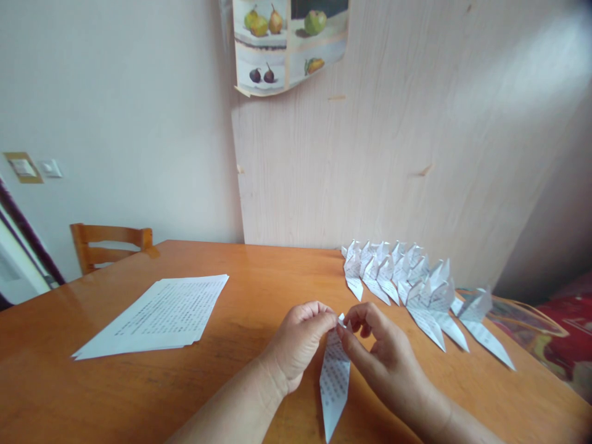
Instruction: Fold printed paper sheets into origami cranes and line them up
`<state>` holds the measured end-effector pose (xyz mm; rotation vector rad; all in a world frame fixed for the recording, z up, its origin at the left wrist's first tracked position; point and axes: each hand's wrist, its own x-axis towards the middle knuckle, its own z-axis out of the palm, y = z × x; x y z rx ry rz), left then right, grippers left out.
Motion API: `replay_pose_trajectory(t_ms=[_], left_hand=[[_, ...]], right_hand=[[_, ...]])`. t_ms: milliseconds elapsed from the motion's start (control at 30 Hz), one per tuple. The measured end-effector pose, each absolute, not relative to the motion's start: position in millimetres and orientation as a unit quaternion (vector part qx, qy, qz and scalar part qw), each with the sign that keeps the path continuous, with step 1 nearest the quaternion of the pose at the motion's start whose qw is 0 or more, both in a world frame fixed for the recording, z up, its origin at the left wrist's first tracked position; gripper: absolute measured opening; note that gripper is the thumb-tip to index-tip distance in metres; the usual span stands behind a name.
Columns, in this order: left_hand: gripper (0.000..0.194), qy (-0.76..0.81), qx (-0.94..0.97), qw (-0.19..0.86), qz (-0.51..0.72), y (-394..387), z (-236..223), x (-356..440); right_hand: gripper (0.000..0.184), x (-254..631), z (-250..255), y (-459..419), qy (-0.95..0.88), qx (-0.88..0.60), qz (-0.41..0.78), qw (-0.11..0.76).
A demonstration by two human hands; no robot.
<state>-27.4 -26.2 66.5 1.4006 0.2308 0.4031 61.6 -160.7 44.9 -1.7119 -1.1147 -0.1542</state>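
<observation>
Paper [335,377]: folded, over the near side of the table [259,287], tip away
Left hand [300,340]: pinching that tip from the left, likely to steady it
Right hand [383,344]: thumb and fingers narrowed on the same tip, perhaps to control the crease
Shapes [428,319]: grouped right, seemingly leaving room
Sheets [161,317]: stacked flat left, perhaps for easy reach

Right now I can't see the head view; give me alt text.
The person's left hand and right hand pinch the far end of a folded printed paper at a wooden table. Similar folded papers stand clustered at right, a stack of printed sheets lies at left, and a fruit poster hangs behind.
</observation>
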Motion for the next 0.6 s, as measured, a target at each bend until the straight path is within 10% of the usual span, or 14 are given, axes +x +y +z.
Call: replay_pose_trajectory(t_ms=[600], left_hand=[[0.012,0.105,0.685,0.697,0.182,-23.2,69.0,-28.7]], right_hand=[[0.006,65.6,41.0,-160.1,-0.473,-0.725,-0.058,0.496]])
